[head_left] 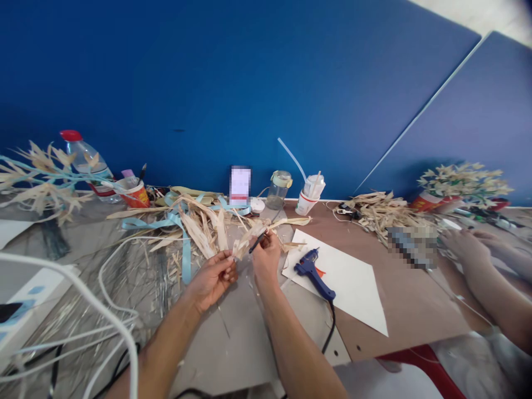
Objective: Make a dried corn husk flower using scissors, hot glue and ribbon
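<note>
In front of me, my left hand (216, 276) is closed in a pinch on a pale piece of dried husk (241, 249). My right hand (267, 254) is closed round a slim black tool (257, 242), held slanted beside that piece; its exact kind is too small to make out. Just behind both hands lies a heap of dried husk strips (197, 227), with a light blue ribbon (186, 260) draped through it. A blue glue gun (311, 271) rests on a white sheet (357, 282) to the right of my right hand.
White cables (133, 343) and a power strip (39, 299) crowd the left, near thin wires (164, 282). Along the blue partition (249, 83) stand a phone (240, 185), a jar (279, 191), paper cups (307, 202) and a bottle (85, 155). Another person's hands (461, 246) are at right.
</note>
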A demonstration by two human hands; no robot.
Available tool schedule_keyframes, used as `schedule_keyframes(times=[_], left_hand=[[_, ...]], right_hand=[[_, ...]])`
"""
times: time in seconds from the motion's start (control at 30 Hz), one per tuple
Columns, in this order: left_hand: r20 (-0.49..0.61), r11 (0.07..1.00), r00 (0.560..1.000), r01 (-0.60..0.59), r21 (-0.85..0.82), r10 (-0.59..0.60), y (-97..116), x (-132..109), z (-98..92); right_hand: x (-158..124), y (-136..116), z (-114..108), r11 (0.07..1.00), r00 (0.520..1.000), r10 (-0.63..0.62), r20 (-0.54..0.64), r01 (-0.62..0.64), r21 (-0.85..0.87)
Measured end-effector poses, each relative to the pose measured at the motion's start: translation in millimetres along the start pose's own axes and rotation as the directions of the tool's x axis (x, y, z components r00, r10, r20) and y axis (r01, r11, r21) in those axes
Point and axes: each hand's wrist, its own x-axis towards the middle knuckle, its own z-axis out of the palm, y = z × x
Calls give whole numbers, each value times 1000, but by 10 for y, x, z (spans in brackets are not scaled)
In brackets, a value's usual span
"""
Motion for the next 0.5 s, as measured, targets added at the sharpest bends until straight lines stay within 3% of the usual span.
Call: schedule_keyframes(times=[0.5], left_hand=[[-58, 979, 993, -90, 184, 102, -31, 3, 55]], right_hand=[[-18, -16, 14, 993, 1000, -10, 18, 8, 117]])
